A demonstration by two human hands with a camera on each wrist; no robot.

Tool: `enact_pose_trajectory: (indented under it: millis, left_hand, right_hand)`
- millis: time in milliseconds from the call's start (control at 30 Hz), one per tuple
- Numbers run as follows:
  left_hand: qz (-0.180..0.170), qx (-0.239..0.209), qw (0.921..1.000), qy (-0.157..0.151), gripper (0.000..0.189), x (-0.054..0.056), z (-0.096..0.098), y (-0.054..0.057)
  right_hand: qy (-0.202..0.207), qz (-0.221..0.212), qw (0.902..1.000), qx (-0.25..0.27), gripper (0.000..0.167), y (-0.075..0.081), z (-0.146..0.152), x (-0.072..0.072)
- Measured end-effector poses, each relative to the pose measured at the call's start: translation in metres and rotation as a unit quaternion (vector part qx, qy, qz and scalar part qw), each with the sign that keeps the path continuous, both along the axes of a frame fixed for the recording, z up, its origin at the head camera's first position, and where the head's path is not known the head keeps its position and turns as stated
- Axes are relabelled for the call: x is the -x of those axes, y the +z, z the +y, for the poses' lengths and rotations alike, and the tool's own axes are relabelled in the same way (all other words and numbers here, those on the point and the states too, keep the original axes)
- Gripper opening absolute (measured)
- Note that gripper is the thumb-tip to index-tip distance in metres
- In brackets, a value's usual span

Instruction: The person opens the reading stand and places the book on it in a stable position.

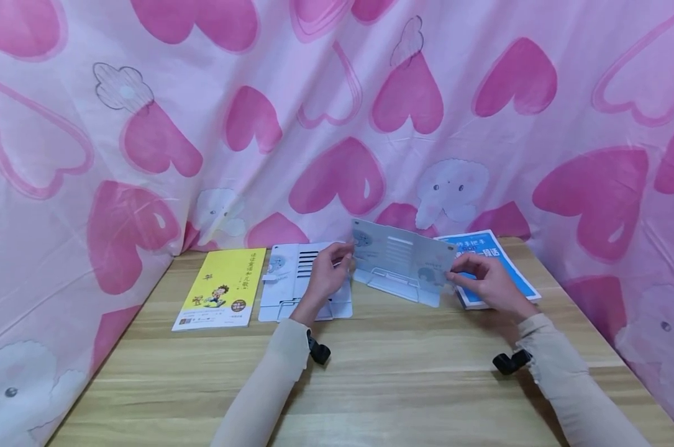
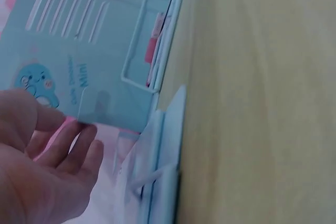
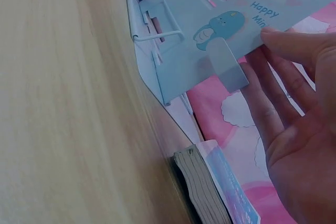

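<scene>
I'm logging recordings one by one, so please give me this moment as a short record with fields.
Held item: light-blue, slotted, wire-fronted stand, panel raised
Left hand: holds the stand's left edge
Right hand: pinches its right edge, thumb in front
Left of held item: similar pale-blue slotted stand
Far left: yellow cartoon-covered book
Right side: thick blue-and-white book, partly hidden by the right hand in the head view
Surface: wood-grain table
Backdrop: pink heart-printed fabric

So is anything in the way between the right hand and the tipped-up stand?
No, nothing that shows: the right hand already pinches the tipped-up stand at its edge. The blue book lies beside it, not between them.
</scene>
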State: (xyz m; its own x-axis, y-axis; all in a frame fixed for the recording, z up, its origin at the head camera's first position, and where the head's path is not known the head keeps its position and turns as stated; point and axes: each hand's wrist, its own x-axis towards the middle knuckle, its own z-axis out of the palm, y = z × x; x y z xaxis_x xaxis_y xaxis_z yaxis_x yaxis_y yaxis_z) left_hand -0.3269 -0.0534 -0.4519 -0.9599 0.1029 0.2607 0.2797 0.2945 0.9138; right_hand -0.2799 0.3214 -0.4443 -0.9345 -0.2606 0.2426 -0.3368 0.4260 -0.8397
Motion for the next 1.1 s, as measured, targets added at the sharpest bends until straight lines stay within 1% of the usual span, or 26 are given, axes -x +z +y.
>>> enact_pose_trajectory:
  millis: [133,233,300,400,500,600,700,833,967,1100]
  left_hand:
    - [-0.022,-0.004,0.9988,-0.045,0.034,0.002,-0.006,0.001]
    - [-0.039,-0.006,0.9968,-0.069,0.038,0.003,-0.009,0.000]
    - [-0.048,-0.009,0.9951,-0.086,0.042,0.004,-0.009,0.000]
    - [-0.051,-0.016,0.9918,-0.116,0.051,0.004,-0.008,-0.001]
    - [-0.044,-0.022,0.9886,-0.142,0.059,0.005,-0.006,-0.004]
    - [-0.030,-0.026,0.9886,-0.145,0.064,0.005,-0.004,-0.005]
    - [-0.007,-0.040,0.9903,-0.132,0.066,0.003,-0.003,-0.003]
    - [0.032,-0.052,0.9910,-0.119,0.066,0.001,0.001,0.002]
    - [0.061,-0.065,0.9889,-0.119,0.065,0.001,0.002,0.009]
    - [0.084,-0.079,0.9858,-0.122,0.062,-0.001,0.001,0.016]
  right_hand:
    - [0.017,-0.016,0.9997,0.000,0.024,0.000,0.000,-0.003]
    - [0.036,-0.025,0.9990,-0.007,0.023,0.001,-0.005,-0.007]
    - [0.046,-0.023,0.9986,-0.015,0.021,0.002,-0.010,-0.009]
    - [0.063,-0.025,0.9976,-0.013,0.020,0.003,-0.020,-0.011]
    - [0.079,-0.036,0.9963,0.000,0.022,0.004,-0.030,-0.013]
    - [0.085,-0.044,0.9953,0.008,0.026,0.004,-0.041,-0.016]
    - [0.088,-0.045,0.9951,0.008,0.029,0.004,-0.053,-0.019]
    - [0.086,-0.040,0.9955,0.005,0.031,0.004,-0.068,-0.024]
    - [0.085,-0.026,0.9960,0.011,0.029,0.001,-0.084,-0.027]
    - [0.085,-0.017,0.9960,0.024,0.027,-0.004,-0.100,-0.028]
